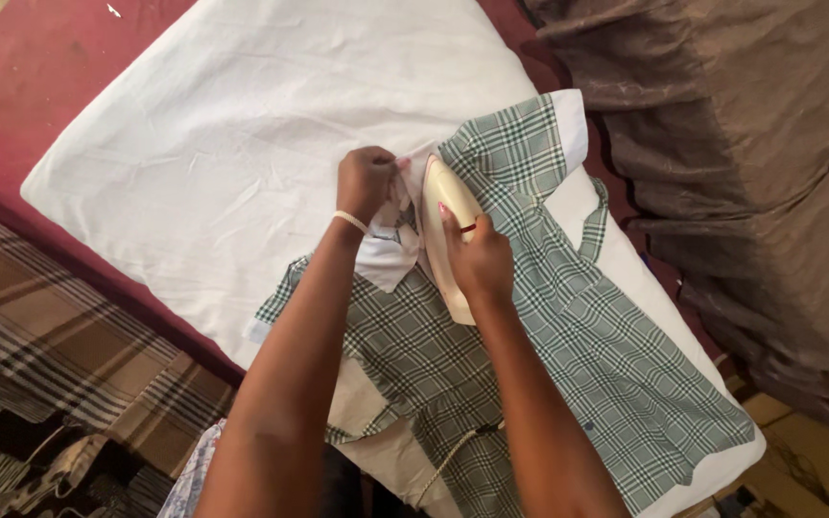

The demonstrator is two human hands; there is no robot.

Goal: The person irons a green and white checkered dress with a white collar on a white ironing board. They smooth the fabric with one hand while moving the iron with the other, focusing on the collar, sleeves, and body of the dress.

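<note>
Green-and-white checked dress (pixel 530 326) lies spread on a white sheet (pixel 213 144), and ironing looks to be at the collar stage: the skirt below appears fairly flat, while the white collar (pixel 388 251) is bunched and unpressed. The cream iron (pixel 443 221) stands just right of that collar, nose pointing away from the person. The right hand (pixel 477 257) is clenched around the iron's handle. The left hand (pixel 367 180) pinches the collar's upper edge, just left of the iron. A pale cord (pixel 448 460) trails across the skirt.

One iron (pixel 445 230), one checked dress (pixel 530 355)
</note>
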